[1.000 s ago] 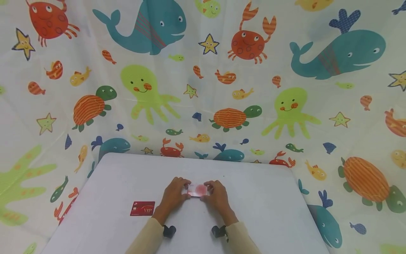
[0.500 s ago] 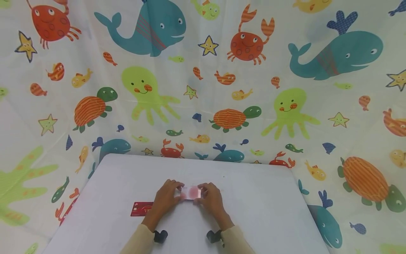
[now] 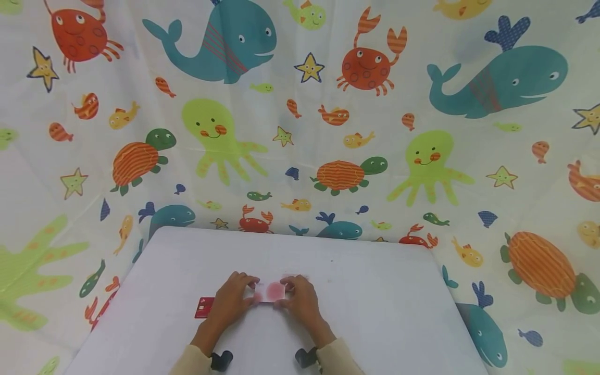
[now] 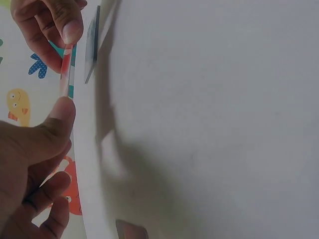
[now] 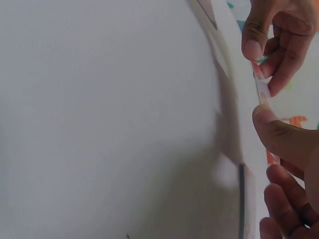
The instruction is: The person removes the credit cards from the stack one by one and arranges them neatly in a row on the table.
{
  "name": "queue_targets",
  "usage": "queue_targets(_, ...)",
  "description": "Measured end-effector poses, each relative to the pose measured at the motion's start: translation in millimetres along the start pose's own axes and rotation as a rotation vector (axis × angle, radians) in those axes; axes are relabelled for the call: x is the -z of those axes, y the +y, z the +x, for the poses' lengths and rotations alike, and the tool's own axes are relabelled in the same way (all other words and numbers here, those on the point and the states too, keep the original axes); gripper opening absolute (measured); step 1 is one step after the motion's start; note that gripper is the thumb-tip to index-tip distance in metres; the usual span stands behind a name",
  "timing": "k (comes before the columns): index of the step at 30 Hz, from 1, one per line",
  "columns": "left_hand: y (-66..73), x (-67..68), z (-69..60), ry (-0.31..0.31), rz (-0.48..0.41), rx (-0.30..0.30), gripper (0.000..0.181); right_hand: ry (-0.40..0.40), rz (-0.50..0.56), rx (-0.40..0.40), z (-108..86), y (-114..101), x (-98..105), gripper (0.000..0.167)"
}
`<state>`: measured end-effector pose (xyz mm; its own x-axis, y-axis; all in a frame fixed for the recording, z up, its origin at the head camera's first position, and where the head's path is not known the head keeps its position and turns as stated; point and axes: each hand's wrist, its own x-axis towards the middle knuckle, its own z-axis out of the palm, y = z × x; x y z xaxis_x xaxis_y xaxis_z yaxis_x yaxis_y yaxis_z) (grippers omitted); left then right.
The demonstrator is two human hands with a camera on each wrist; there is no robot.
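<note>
A small white card with pink round patches (image 3: 270, 292) is pinched at its two short sides by my left hand (image 3: 229, 299) and my right hand (image 3: 302, 302). In the left wrist view the card (image 4: 65, 74) appears nearly edge-on, raised off the table, between thumb and fingers of each hand. Behind my right hand lies a pale pinkish flat piece (image 3: 303, 277), partly covered; the right wrist view shows a flat piece (image 5: 249, 199) on the table. A red card (image 3: 203, 308) lies left of my left hand, which hides its right part.
The white table (image 3: 384, 297) extends around both hands. Beyond its far edge hangs a cloth (image 3: 300, 151) printed with sea animals. A dark strap-like device sits at each wrist.
Both hands have moved left and slightly nearer with the pink-patched card between them. My left hand now covers part of the red card, and the pale piece has come into view behind my right hand.
</note>
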<state>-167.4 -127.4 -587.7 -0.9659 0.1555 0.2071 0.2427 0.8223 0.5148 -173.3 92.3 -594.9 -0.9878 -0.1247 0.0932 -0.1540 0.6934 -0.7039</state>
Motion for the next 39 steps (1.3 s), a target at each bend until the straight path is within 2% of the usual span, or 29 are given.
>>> queue_targets(11, -13.7, 6.5, -15.4, -0.013, 0.039, 0.011, 0.042, -0.009, -0.033, -0.011, -10.0, -13, -19, 0.045)
queue_targets(18, -22.0, 10.4, -23.6, -0.033, 0.069, 0.03, 0.041, 0.006, -0.05, 0.045, -11.6, -15, -31, 0.048)
queue_targets(22, -26.2, 12.0, -28.8, -0.024, 0.079, 0.025, 0.042, 0.007, -0.069, 0.062, -13.0, -15, -38, 0.048)
queue_targets(28, -31.1, 12.9, -34.9, 0.018, 0.114, -0.022, 0.046, 0.009, -0.088, 0.073, -16.3, -21, -42, 0.046)
queue_targets(35, -34.7, 13.0, -37.7, 0.039, 0.102, -0.024, 0.047, 0.006, -0.11, 0.056, -18.3, -26, -45, 0.046)
queue_targets(39, -36.1, 12.7, -38.2, 0.015, 0.089, -0.003, 0.046, 0.002, -0.11, 0.035, -18.3, -27, -47, 0.045)
